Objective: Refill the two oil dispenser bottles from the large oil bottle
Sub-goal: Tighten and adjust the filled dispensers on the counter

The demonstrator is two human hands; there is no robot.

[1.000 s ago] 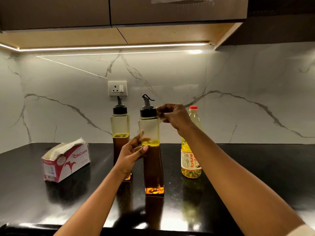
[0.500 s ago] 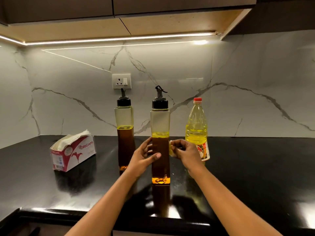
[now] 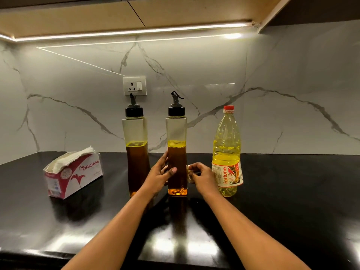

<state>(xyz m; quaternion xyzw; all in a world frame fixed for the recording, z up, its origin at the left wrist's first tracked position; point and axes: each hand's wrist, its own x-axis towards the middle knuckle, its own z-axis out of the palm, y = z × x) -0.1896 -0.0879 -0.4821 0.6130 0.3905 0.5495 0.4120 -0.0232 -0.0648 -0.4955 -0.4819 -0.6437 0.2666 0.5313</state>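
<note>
Left hand [image 3: 158, 175]: wrapping the near dispenser bottle [image 3: 176, 137] low down, thumb lying across its front.
Right hand [image 3: 203, 177]: pinching a small pale wad [image 3: 188, 172] in curled fingers, holding it against that bottle's right side.
Near dispenser bottle: standing upright between both hands, capped.
Far dispenser bottle [image 3: 135, 133]: standing just behind and left of the left hand.
Large oil bottle [image 3: 227, 149]: standing capped just right of the right hand.
Tissue box [image 3: 74, 174]: lying well left of the grip.

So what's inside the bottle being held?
Dark amber oil fills most of the bottle; its top is empty. The left hand gripping it and the right hand pinching a tissue hide a little.
</note>
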